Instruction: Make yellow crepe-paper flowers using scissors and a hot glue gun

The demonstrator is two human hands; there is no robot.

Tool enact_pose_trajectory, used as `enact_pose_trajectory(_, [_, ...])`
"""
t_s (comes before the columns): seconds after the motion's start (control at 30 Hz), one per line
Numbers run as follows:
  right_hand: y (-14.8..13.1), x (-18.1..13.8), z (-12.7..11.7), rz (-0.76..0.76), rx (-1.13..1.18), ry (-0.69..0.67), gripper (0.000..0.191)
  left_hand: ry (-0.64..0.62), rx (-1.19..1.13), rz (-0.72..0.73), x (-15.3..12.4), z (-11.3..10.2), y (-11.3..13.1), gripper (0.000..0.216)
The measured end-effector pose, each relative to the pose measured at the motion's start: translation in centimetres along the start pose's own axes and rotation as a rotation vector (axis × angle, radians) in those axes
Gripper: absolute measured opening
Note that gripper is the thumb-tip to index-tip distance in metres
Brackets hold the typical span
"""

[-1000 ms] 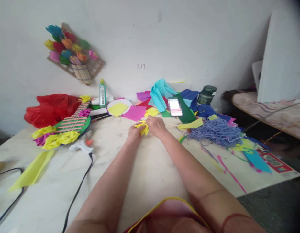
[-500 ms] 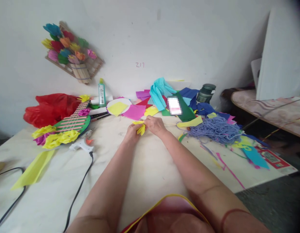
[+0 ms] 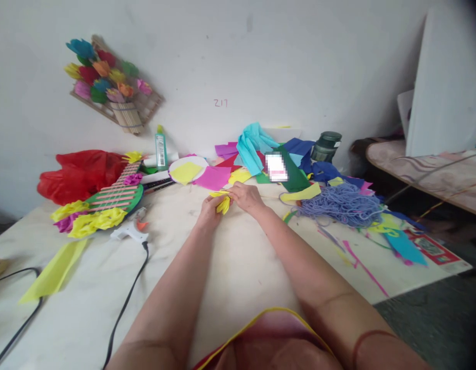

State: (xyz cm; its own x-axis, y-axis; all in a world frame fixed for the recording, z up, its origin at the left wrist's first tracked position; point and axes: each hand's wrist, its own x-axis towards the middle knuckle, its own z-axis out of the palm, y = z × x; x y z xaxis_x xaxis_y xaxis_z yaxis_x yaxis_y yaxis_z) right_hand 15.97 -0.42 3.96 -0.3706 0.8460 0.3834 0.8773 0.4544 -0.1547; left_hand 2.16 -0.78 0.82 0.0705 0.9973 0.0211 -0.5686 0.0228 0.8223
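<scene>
Over the middle of the white table (image 3: 238, 257), my two hands meet at a small yellow paper flower (image 3: 223, 205). My left hand (image 3: 210, 210) is closed around its left side. From the right, my right hand (image 3: 245, 197) pinches its upper edge, and the fingertips partly hide the paper. To the left lies a white glue gun (image 3: 130, 232) with a black cord. Beyond it rests a green craft piece (image 3: 134, 196) with pale sticks across it and crumpled yellow and magenta paper along its edge.
A yellow paper strip (image 3: 55, 272) lies at left, below red crepe paper (image 3: 81, 174). A glue bottle (image 3: 160, 149) stands at the back beside coloured sheets (image 3: 212, 178). On the right are tangled blue-purple yarn (image 3: 340, 205) and a dark jar (image 3: 327, 146). A paper-flower basket (image 3: 126, 115) hangs on the wall.
My right hand's fingers have shifted slightly at the top of the yellow paper flower. The left hand stays almost in place. The whole view has moved a little.
</scene>
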Motion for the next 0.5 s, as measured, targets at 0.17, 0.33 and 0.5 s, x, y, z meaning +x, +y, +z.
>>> enact_pose_trajectory(0.17, [-0.2, -0.03, -0.13, 0.005, -0.008, -0.005, 0.034, 0.038, -0.008, 0.05, 0.41, -0.32, -0.56, 0.034])
enact_pose_trajectory(0.33, [-0.32, -0.09, -0.47, -0.004, -0.027, -0.024, 0.033, 0.102, -0.025, 0.079, 0.84, -0.67, -0.62, 0.034])
enact_pose_trajectory(0.5, [-0.24, -0.22, -0.71, -0.009, -0.043, -0.037, 0.034, 0.162, -0.048, 0.114, 0.82, -0.7, -0.27, 0.028])
